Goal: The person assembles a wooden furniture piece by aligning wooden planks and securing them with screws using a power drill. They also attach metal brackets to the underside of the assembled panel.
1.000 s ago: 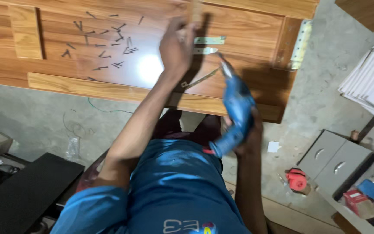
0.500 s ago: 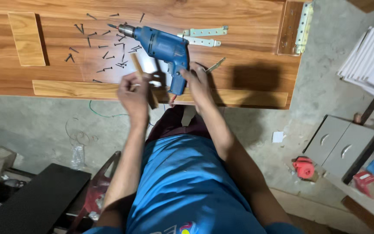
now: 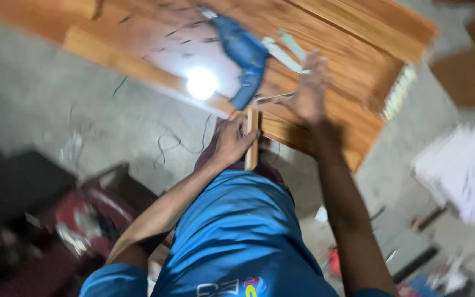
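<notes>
Two hands busy: left hand has its grip closed round a short wood strip, upright for fitting, while right hand hovers open-fingered beside the blue drill lying on the wooden panel.

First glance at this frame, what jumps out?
A bright glare spot on the wooden panel at top centre, with a blue power drill lying just right of it. Below, the left hand has its grip around a short wooden strip held upright, while the right hand reaches open over the panel's edge. The picture is motion-blurred; the lower middle is filled by blue clothing.
</notes>
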